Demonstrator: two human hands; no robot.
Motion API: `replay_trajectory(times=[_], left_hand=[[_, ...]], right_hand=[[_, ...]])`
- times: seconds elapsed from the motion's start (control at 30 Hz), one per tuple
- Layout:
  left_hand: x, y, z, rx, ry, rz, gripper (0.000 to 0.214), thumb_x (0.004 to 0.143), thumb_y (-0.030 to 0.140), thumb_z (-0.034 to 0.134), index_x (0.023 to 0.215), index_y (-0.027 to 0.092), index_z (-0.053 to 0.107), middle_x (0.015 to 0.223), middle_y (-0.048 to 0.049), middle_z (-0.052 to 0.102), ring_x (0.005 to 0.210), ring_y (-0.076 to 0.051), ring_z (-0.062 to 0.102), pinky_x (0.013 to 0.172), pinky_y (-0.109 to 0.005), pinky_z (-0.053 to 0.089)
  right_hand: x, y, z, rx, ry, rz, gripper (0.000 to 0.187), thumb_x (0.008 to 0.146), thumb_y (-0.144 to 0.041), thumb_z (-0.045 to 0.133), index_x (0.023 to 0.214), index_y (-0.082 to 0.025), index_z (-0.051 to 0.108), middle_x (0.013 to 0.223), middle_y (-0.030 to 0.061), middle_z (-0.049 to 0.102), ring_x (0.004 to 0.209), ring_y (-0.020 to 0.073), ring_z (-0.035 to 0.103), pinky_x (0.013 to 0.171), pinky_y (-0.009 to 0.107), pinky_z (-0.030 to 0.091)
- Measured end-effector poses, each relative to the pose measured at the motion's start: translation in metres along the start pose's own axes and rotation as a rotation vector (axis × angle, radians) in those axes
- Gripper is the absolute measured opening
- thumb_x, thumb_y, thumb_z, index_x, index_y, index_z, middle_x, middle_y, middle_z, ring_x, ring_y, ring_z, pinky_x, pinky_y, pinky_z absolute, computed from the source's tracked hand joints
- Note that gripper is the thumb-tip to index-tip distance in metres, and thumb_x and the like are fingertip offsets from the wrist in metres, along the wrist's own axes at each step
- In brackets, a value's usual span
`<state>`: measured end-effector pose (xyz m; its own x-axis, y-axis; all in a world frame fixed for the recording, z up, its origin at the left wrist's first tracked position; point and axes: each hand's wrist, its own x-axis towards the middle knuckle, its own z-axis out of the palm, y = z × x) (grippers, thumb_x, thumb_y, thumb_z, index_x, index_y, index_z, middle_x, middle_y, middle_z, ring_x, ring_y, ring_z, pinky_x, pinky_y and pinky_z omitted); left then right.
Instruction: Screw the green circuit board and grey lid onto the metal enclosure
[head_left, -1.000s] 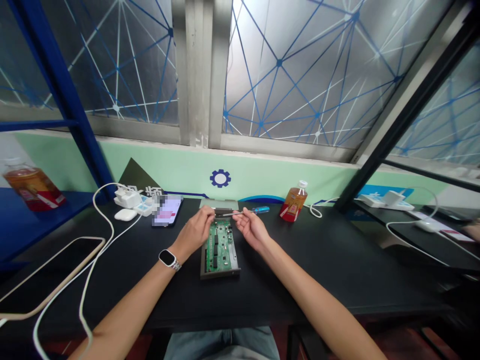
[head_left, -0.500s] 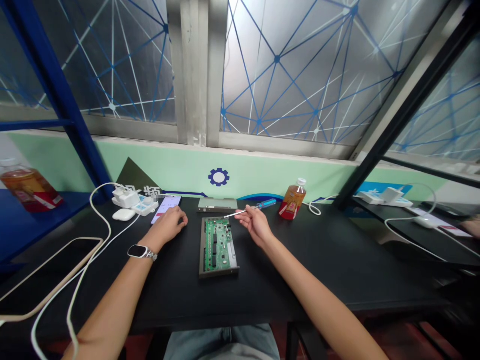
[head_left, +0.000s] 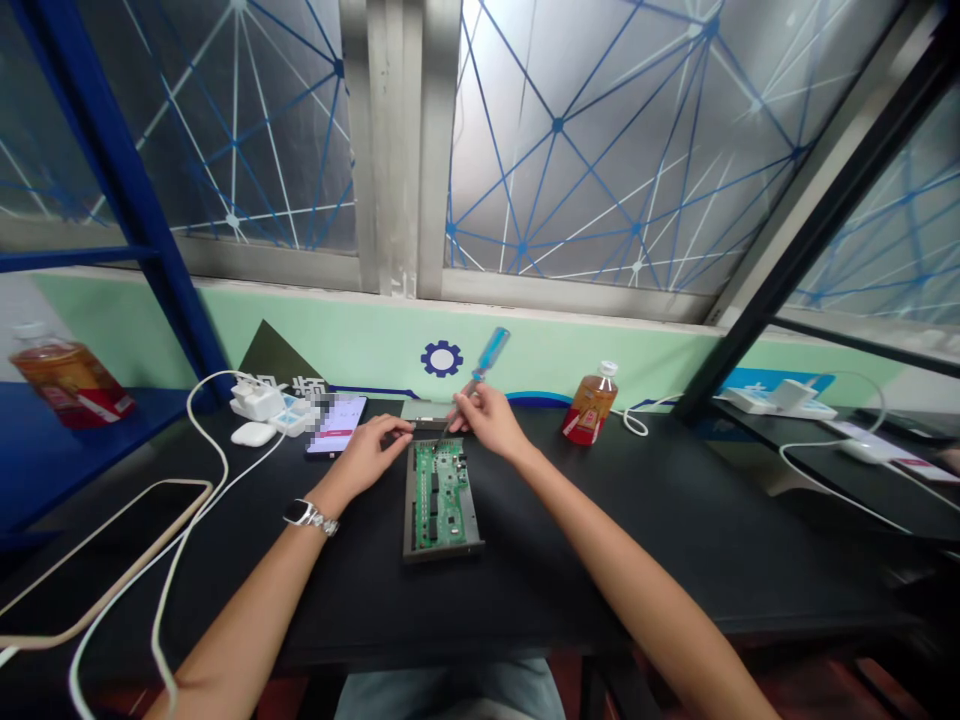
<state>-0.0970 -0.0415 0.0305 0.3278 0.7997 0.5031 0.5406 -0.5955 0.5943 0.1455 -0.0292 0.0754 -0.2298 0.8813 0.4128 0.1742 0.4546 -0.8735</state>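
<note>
An open metal case (head_left: 406,510) holding a green circuit board (head_left: 452,493) lies flat on the black table (head_left: 555,560). My right hand (head_left: 489,420) is closed around a screwdriver (head_left: 493,352) with a clear blue handle. The screwdriver stands steeply, its shaft pointing down at the far end of the board; I cannot tell whether the tip touches. My left hand (head_left: 373,450) is at the case's far left corner, thumb and forefinger drawn close together. Whatever is between those fingertips is too small to see. Behind both hands lies a grey metal cover (head_left: 420,410), partly hidden.
A phone with a lit screen (head_left: 339,422) and white chargers (head_left: 257,397) are at the back left, and a larger device with a beige edge (head_left: 90,550) is left, with white cables over it. A drink bottle (head_left: 591,405) stands back right. Window wall behind.
My left hand has moved right, from beside the phone to the case's corner. My right hand has swung the screwdriver from lying nearly level to steep, tip down over the board's far end.
</note>
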Motion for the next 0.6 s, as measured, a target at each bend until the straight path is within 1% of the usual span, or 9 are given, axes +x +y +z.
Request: replay_trajectory(times=[0.07,0.13,0.23,0.3,0.37,0.47,0.6], left_hand=[[0.001,0.007,0.009,-0.06,0.019,-0.027,0.03,0.094,0.041,0.056,0.111,0.022,0.071,0.105,-0.0073,0.073,0.091,-0.022,0.067,0.083,-0.034,0.052],[0.001,0.01,0.017,-0.105,0.033,-0.058,0.032,0.094,0.041,0.055,0.113,0.021,0.071,0.106,-0.0073,0.075,0.092,-0.023,0.069,0.083,-0.033,0.052],[0.001,0.009,0.025,-0.118,0.057,-0.113,0.031,0.093,0.041,0.055,0.107,0.02,0.074,0.102,-0.0065,0.077,0.086,-0.022,0.07,0.079,-0.033,0.053],[0.002,0.007,0.027,-0.118,0.075,-0.136,0.028,0.092,0.039,0.057,0.102,0.019,0.074,0.097,-0.0063,0.077,0.082,-0.022,0.07,0.077,-0.033,0.053],[0.003,0.003,0.029,-0.109,0.091,-0.131,0.026,0.091,0.038,0.058,0.099,0.019,0.074,0.096,-0.0068,0.077,0.085,-0.023,0.07,0.079,-0.033,0.053],[0.003,-0.001,0.03,-0.067,0.094,-0.114,0.024,0.09,0.036,0.059,0.098,0.02,0.075,0.097,-0.0072,0.077,0.09,-0.025,0.07,0.084,-0.036,0.052],[0.004,-0.004,0.03,-0.053,0.084,-0.114,0.023,0.09,0.036,0.06,0.098,0.02,0.075,0.097,-0.0073,0.077,0.091,-0.025,0.07,0.085,-0.036,0.052]], right_hand=[[0.013,-0.012,0.009,-0.138,-0.067,-0.061,0.023,0.098,-0.041,0.054,0.091,-0.019,0.053,0.077,0.0048,0.074,0.061,0.0145,0.071,0.059,0.024,0.054],[0.023,-0.021,0.019,-0.267,-0.101,-0.111,0.017,0.099,-0.032,0.053,0.089,-0.019,0.054,0.074,0.0039,0.073,0.059,0.0141,0.069,0.061,0.024,0.052],[0.031,-0.023,0.031,-0.359,-0.114,-0.145,0.014,0.098,-0.027,0.054,0.087,-0.019,0.054,0.066,0.002,0.07,0.057,0.0145,0.067,0.061,0.024,0.05],[0.032,-0.02,0.036,-0.361,-0.118,-0.147,0.013,0.098,-0.027,0.054,0.087,-0.019,0.054,0.063,0.0007,0.068,0.058,0.0149,0.066,0.062,0.024,0.05],[0.031,-0.014,0.04,-0.324,-0.131,-0.136,0.012,0.098,-0.027,0.053,0.088,-0.019,0.054,0.064,0.0002,0.068,0.056,0.0148,0.066,0.061,0.025,0.05],[0.029,-0.009,0.042,-0.268,-0.157,-0.134,0.014,0.098,-0.029,0.053,0.088,-0.02,0.054,0.065,0.0001,0.068,0.054,0.0149,0.065,0.059,0.025,0.049],[0.029,-0.007,0.042,-0.249,-0.158,-0.138,0.014,0.097,-0.031,0.055,0.087,-0.021,0.056,0.066,0.0003,0.069,0.055,0.0155,0.065,0.06,0.025,0.05]])
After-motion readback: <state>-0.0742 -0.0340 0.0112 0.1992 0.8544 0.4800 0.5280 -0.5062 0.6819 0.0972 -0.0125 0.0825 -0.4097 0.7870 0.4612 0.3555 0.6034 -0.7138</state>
